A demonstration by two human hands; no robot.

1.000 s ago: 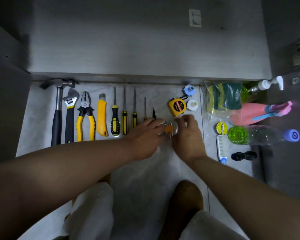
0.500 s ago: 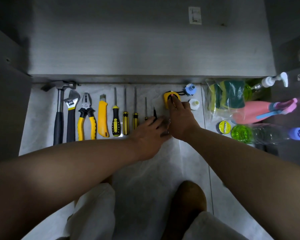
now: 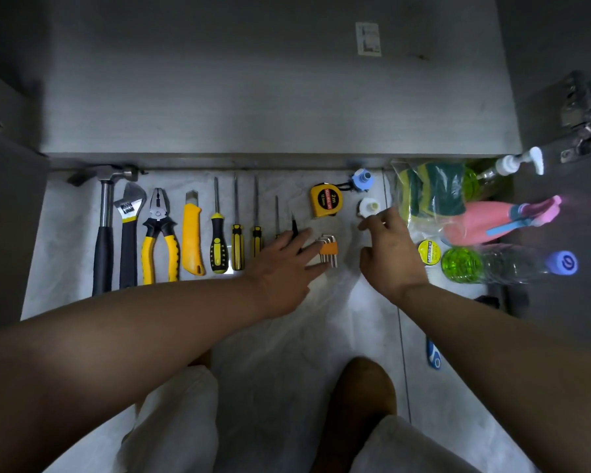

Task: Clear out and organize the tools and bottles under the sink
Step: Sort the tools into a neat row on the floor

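Observation:
Tools lie in a row on the pale floor: a hammer (image 3: 103,230), an adjustable wrench (image 3: 128,230), yellow pliers (image 3: 160,237), a yellow utility knife (image 3: 192,238) and several screwdrivers (image 3: 219,244). My left hand (image 3: 282,264) lies flat, fingers spread, fingertips touching an orange hex key set (image 3: 328,250). My right hand (image 3: 388,254) hovers just right of it, fingers loosely apart, holding nothing, near a white cap (image 3: 368,207). A yellow tape measure (image 3: 326,200) lies beyond the hex keys.
On the right lie a bag of sponges (image 3: 430,192), a pink spray bottle (image 3: 492,221), a green-based clear bottle (image 3: 498,266), a pump bottle (image 3: 512,163), a tape roll (image 3: 429,251) and a blue brush (image 3: 433,356). The cabinet (image 3: 270,97) stands ahead.
My right hand drew back from the tape measure and moved right and toward me. The tape measure now lies uncovered, and the hex key set shows between my hands.

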